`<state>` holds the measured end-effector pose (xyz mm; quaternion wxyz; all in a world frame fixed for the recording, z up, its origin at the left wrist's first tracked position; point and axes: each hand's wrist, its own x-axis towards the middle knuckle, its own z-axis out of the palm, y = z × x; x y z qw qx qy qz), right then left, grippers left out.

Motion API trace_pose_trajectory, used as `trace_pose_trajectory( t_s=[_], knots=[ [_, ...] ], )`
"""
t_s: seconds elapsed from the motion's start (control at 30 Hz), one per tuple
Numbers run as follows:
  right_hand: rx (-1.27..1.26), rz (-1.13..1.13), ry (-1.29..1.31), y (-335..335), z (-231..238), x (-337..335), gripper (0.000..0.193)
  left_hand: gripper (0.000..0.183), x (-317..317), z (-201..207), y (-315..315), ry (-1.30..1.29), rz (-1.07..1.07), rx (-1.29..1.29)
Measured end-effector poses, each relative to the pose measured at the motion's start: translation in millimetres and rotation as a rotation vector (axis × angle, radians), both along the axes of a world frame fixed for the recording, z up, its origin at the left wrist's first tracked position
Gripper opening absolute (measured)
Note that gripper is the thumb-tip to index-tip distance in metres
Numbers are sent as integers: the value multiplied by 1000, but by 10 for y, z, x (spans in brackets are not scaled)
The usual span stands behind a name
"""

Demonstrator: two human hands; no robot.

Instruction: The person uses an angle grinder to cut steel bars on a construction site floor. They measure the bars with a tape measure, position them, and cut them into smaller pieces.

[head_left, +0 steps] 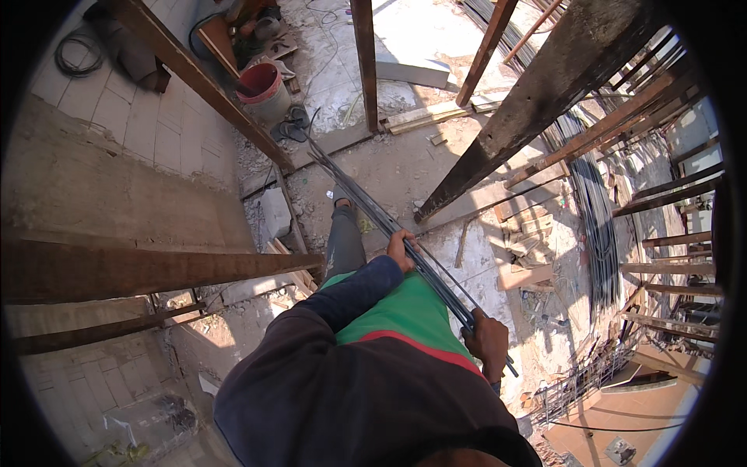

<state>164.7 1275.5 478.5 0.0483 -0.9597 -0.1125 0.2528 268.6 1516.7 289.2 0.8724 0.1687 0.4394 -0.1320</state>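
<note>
A bundle of long, thin steel rods (364, 202) slants across my front, its far end reaching up and to the left. My left hand (401, 250) is closed round the middle of the bundle. Lower and to the right, my right hand (488, 341) grips the same rods close to their near end, which sticks out past the fingers. One rod stands slightly apart from the others between my hands. The rods pass over the green hem of my shirt and beside my left leg.
Upright wooden posts surround me, among them a thick dark one (537, 93) on the right and a brown one (364, 66) ahead. More steel rods (595, 226) lie in a long pile at right. A red-and-white bucket (270, 100) and wood scraps (529, 245) sit on rubble-strewn ground.
</note>
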Motion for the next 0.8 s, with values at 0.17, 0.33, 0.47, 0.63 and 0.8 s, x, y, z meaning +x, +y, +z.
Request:
trace_pose_trajectory(
  t_s=[0.17, 0.33, 0.47, 0.63, 0.8],
  knots=[
    [16, -50, 33, 961, -307, 912, 33, 10, 1037, -235, 889, 42, -46, 5],
    [-46, -148, 129, 2338, -287, 1995, 36, 11, 2140, -398, 1954, 73, -104, -30],
    [-42, -136, 142, 3163, 110, 2878, 37, 12, 2972, 182, 2851, 76, -64, -28],
    [-20, -123, 80, 3717, 252, 3746, 35, 10, 3835, 242, 3436, -4, -82, -39],
    [-8, -156, 29, 4206, 325, 4469, 31, 9, 4624, 425, 3892, -14, -80, -99]
  ],
)
